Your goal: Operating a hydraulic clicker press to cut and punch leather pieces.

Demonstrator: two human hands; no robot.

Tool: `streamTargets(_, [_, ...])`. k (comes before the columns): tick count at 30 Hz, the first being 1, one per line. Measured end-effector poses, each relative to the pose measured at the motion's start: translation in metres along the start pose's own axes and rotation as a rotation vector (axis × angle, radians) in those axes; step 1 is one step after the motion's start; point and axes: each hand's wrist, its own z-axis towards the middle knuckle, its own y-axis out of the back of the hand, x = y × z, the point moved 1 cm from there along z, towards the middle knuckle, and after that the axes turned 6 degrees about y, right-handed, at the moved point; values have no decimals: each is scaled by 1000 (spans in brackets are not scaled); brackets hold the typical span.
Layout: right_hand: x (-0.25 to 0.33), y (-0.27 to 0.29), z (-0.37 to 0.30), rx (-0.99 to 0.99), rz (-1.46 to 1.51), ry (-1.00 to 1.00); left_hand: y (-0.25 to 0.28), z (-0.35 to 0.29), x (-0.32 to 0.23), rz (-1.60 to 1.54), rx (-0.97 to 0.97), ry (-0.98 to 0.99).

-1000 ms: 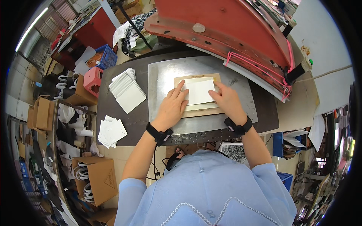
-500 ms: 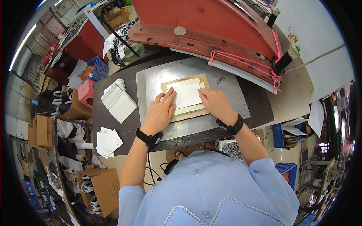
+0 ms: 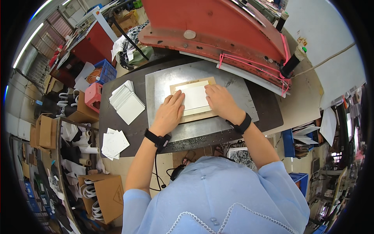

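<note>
A white rectangular card (image 3: 195,97) lies on a tan board (image 3: 177,86) with a cream layer between them, on a shiny metal plate (image 3: 156,84). My left hand (image 3: 170,111) lies on the card's left edge, fingers stretched out. Across from it, my right hand (image 3: 223,102) rests its fingertips on the right edge, fingers slightly bent and thumb partly hidden. Neither hand grips the card; both touch it from above. Left of the plate is a fanned stack of white cards (image 3: 131,110), and nearer me a smaller loose pile of white cards (image 3: 115,143) with small holes.
A big red press head (image 3: 218,27) stands just beyond the plate, pink cord (image 3: 249,64) strung along its lower edge. Small scraps litter the dark table's (image 3: 269,113) front edge. Left are a pink stool (image 3: 93,96), a blue crate (image 3: 106,71) and a cardboard box (image 3: 105,199).
My right fingers have shifted up and now lie further over the card's right edge. My left hand stays on the left edge. The whole view has shifted slightly.
</note>
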Motion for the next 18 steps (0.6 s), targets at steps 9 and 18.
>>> streamTargets(9, [-6,130,-23,-755,-210,-219,50,-41,7,-426,-302,257])
streamTargets(18, [-125,192,-65,-864,499,-546,52,-88,-14,-669,-228,263])
